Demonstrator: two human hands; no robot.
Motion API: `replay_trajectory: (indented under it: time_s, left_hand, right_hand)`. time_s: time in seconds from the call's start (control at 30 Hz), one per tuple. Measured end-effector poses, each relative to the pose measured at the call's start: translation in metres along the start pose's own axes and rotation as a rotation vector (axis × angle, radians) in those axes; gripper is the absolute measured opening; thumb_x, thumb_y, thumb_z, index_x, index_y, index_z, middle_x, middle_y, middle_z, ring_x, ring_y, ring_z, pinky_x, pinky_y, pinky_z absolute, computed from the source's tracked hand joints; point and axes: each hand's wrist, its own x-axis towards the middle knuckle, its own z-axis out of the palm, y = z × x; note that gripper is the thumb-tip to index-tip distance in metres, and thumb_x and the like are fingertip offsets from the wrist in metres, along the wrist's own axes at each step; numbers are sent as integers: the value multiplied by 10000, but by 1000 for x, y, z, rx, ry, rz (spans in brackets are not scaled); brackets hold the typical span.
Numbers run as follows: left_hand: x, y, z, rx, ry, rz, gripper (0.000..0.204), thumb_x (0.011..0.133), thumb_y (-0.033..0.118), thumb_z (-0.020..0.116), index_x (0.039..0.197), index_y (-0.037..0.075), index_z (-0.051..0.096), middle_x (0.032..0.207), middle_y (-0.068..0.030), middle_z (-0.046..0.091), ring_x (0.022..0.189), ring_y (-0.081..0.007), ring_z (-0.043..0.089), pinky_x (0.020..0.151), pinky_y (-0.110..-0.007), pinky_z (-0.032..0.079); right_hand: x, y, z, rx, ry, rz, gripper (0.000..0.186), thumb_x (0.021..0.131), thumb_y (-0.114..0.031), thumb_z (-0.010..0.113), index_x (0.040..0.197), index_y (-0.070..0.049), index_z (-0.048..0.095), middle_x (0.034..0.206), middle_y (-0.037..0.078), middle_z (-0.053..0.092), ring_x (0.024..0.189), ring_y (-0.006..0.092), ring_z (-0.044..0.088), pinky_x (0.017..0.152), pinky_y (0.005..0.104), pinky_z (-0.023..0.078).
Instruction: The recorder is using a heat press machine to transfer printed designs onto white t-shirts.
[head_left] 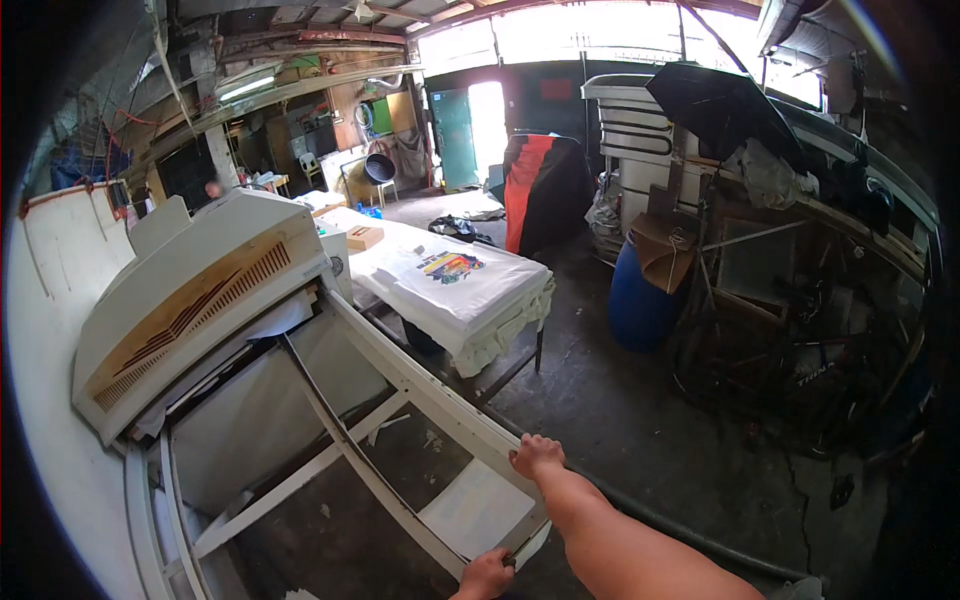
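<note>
My right hand (538, 454) is closed on the long white side rail (448, 430) of a metal frame, near its right corner. At the lower edge, my left hand (487, 572) grips the front end of the frame, where a narrow dark-edged strip (340, 425) runs back. The open frame holds crossbars and a pale sheet (475, 505) beneath. At its far end sits a large white machine housing (200, 300) with vented, brown-stained panels.
Beyond stands a table stacked with white printed fabric (430, 300). Rightward are a blue drum (635, 300), a red-and-black covered object (540, 190), a black umbrella (710, 100) and dark clutter. A person (213, 190) is partly visible behind the machine; a doorway (485, 130) is at the back.
</note>
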Motion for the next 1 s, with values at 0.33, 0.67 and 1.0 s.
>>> replay_trajectory:
  time_s: [0.33, 0.67, 1.0]
  left_hand:
    - [-1, -1, -1, -41, -12, -46, 319, 768, 227, 494, 1023, 82, 620, 1047, -177, 617, 993, -354, 563, 828, -421, 445]
    - [-2, 2, 1, -15, 13, -7, 311, 780, 225, 495, 1033, 91, 616, 1050, -177, 616, 985, -358, 568, 826, -429, 450]
    - [0, 3, 1, -14, 3, -45, 318, 782, 222, 497, 1042, 82, 615, 1044, -180, 617, 974, -368, 568, 821, -433, 452]
  right_hand:
    - [0, 0, 0, -19, -28, 10, 493, 859, -473, 447, 1163, -95, 536, 1157, 131, 582, 1087, 290, 559, 916, 403, 431]
    - [-1, 2, -2, -5, -25, 8, 490, 867, -474, 433, 1156, -93, 543, 1161, 135, 578, 1090, 297, 556, 923, 409, 422]
    - [2, 4, 0, 11, -38, 9, 492, 866, -474, 438, 1157, -93, 546, 1180, 129, 566, 1109, 296, 542, 930, 413, 413]
